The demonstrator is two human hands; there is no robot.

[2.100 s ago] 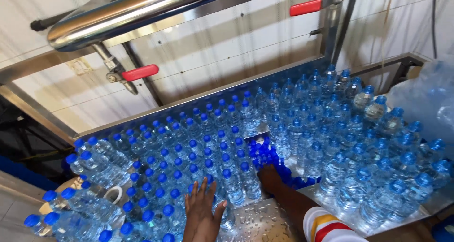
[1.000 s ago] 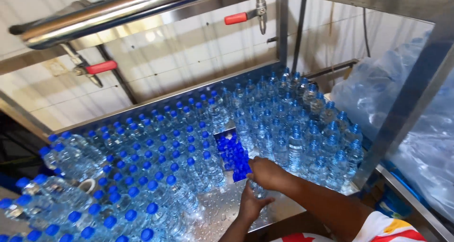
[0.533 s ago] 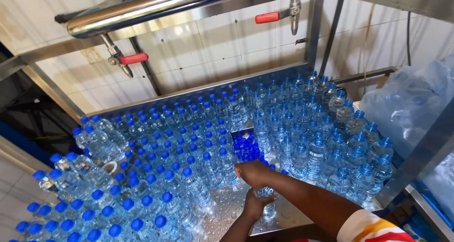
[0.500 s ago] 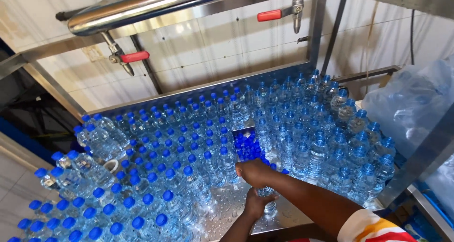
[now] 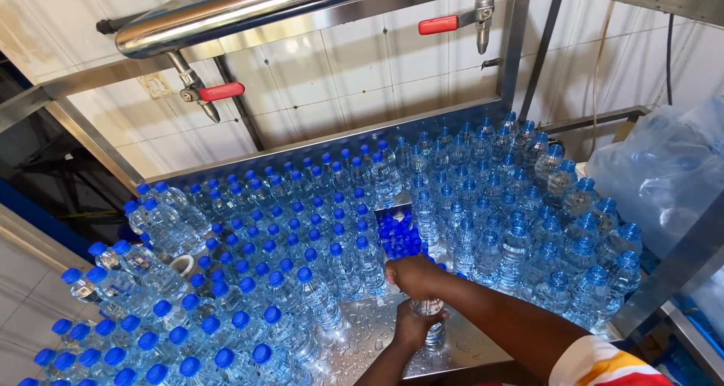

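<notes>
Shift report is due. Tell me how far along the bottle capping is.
Done: most bottles on the steel table wear blue caps. In hand: the left hand grips one clear bottle while the right hand covers its top. Left: loose blue caps remain heaped mid-table.

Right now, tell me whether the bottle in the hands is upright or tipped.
Upright: the clear bottle stands on the wet steel table, left hand around its body, right hand over its top.
</notes>
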